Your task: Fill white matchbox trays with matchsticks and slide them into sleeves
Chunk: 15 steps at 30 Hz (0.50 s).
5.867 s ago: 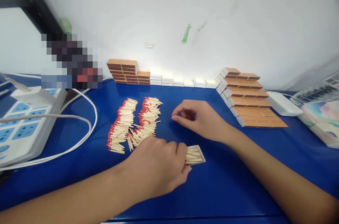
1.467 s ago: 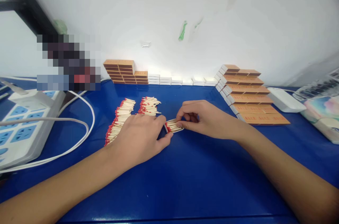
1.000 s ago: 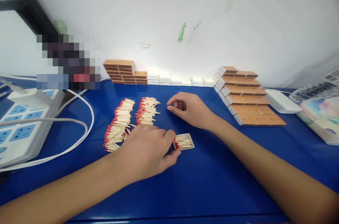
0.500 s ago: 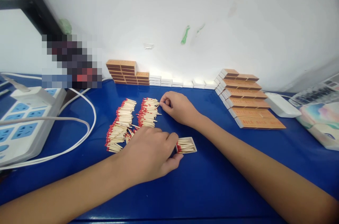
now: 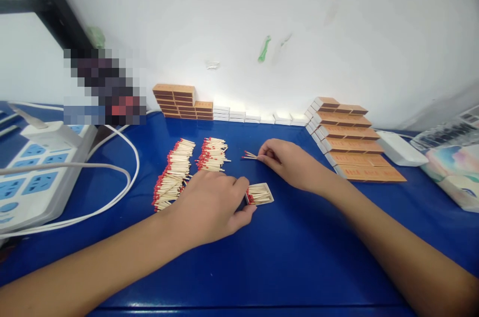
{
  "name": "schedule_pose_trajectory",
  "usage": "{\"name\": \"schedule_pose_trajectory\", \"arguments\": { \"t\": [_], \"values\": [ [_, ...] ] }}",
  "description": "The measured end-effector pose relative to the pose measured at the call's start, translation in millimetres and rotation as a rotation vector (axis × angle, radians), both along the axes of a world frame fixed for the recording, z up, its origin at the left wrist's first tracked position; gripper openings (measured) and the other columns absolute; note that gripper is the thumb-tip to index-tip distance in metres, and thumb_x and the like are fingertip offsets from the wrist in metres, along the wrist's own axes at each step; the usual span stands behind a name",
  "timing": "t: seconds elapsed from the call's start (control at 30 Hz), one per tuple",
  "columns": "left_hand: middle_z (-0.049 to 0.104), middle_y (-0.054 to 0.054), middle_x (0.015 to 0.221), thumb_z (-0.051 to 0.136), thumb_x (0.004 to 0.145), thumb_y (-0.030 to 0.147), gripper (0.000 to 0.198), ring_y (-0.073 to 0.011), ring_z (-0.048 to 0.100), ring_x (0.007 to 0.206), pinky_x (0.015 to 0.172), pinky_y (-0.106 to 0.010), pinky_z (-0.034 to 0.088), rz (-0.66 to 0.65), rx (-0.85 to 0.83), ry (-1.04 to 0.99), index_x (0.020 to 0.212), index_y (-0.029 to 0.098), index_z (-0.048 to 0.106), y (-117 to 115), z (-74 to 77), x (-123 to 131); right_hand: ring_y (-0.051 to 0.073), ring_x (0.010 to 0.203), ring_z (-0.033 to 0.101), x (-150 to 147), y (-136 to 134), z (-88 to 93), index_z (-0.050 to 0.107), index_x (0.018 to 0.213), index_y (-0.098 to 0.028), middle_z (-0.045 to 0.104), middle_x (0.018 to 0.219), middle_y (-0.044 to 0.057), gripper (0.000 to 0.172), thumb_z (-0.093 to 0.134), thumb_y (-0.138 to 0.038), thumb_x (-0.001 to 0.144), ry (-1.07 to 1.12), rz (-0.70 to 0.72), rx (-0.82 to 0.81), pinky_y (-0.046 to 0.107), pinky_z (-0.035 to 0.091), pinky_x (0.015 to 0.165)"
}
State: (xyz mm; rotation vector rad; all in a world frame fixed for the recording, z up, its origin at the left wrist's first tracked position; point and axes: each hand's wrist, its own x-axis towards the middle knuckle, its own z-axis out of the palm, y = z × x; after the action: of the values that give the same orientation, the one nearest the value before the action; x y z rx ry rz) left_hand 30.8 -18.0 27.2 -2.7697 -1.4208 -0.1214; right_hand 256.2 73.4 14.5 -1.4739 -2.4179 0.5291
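Between the thumb and fingers of my left hand [image 5: 217, 204] is the left end of a small white matchbox tray [image 5: 270, 196], lying on the blue table. Red-headed matches [image 5: 259, 194] fill much of the tray. Up and to the right of it, my right hand [image 5: 286, 159] pinches a few matches [image 5: 250, 156] by their bare ends, red heads pointing left. Left of my hands lie two rows of loose matches, a longer left row [image 5: 174, 169] and a right row [image 5: 213, 155]. My left hand and forearm hide the near part of these piles.
Brown matchboxes [image 5: 175, 100] and white trays [image 5: 235, 113] line the wall. A stepped stack of matchboxes [image 5: 348, 145] stands at right, beside a white adapter [image 5: 402, 148] and a tissue pack [image 5: 454, 174]. A power strip [image 5: 52, 182] with white cables [image 5: 132, 157] occupies the left.
My right hand has moved right, away from the right match row, carrying a few matches. My left hand stays at the tray, which sits slightly higher in view.
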Motion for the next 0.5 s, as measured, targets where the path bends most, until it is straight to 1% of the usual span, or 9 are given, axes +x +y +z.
{"name": "schedule_pose_trajectory", "arguments": {
  "t": [0.17,0.27,0.4,0.5],
  "values": [
    [0.076,-0.003,0.077,0.057,0.101,0.05,0.033,-0.0272,0.074,0.073,0.061,-0.035,0.044,0.015,-0.01,-0.025,0.104,0.022,0.074,2,-1.8,-2,0.017,0.07,0.058,24,1,10.6,0.068,0.097,-0.023,0.068,0.084,0.002,0.02,0.055,-0.037,0.103,0.012,0.036,-0.088,0.031,0.041,0.065],
    [0.075,-0.003,0.075,0.057,0.101,0.049,0.032,-0.0268,0.074,0.072,0.061,-0.035,0.044,0.009,0.006,-0.023,0.105,0.022,0.074,3,-3.2,-3,0.017,0.067,0.057,34,4,15.5,0.069,0.097,-0.023,0.068,0.081,0.001,0.023,0.056,-0.041,0.102,0.008,0.045,-0.103,0.031,0.041,0.062],
    [0.074,-0.002,0.075,0.055,0.101,0.049,0.033,-0.0271,0.073,0.071,0.06,-0.036,0.043,0.003,0.004,-0.025,0.104,0.022,0.074,4,-4.5,-3,0.017,0.068,0.056,38,4,18.0,0.068,0.092,-0.024,0.068,0.081,0.002,0.021,0.057,-0.039,0.101,-0.082,0.066,-0.107,0.031,0.04,0.062],
    [0.074,-0.002,0.076,0.055,0.101,0.05,0.033,-0.0276,0.074,0.074,0.059,-0.036,0.043,0.012,0.006,-0.03,0.105,0.022,0.074,5,-5.2,-3,0.017,0.068,0.057,37,2,17.2,0.068,0.091,-0.023,0.068,0.08,0.001,0.018,0.058,-0.035,0.1,-0.102,0.074,-0.102,0.031,0.04,0.062]
  ]
}}
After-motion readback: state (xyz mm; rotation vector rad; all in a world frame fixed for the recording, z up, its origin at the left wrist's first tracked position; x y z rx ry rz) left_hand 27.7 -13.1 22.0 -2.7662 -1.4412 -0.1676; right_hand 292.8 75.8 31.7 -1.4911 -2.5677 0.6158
